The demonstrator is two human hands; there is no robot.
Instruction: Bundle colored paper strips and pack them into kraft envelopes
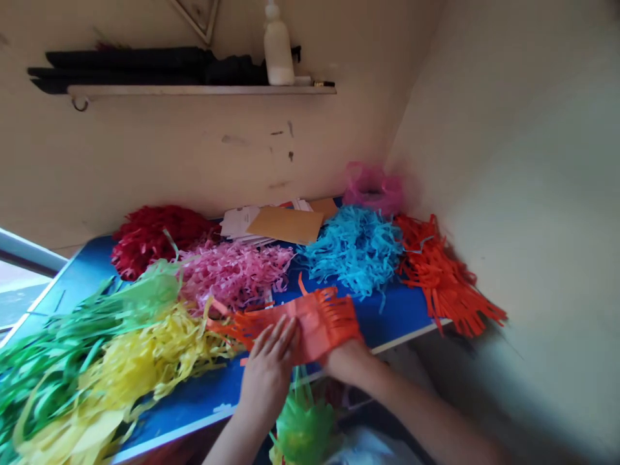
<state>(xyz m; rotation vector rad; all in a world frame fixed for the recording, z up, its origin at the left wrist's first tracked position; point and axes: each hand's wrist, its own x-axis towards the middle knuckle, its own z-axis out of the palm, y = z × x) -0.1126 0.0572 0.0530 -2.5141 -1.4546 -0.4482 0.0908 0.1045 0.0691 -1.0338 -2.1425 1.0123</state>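
Across the front part of the table lies a band of orange crepe or tissue paper [310, 326], cut into fringe at both ends. My left hand [276, 349] rests on top of its middle, fingers stretched out flat over the paper. At the paper's right end is my right hand [345, 359], its fingers hidden under the fringe. Just below the table edge, close to my wrists, hangs a green, partly yellow bundle [305, 423]. Yellow shredded paper [150, 358] lies left of my left hand.
Along the blue table [169, 413] lie piles of green [53, 355], dark red [155, 236], pink [232, 271], blue [356, 248] and red-orange fringe [443, 278]. Behind are a brown envelope [288, 223] and a pink plastic bag [372, 187]. A wall shelf [194, 90] holds a white bottle [279, 51].
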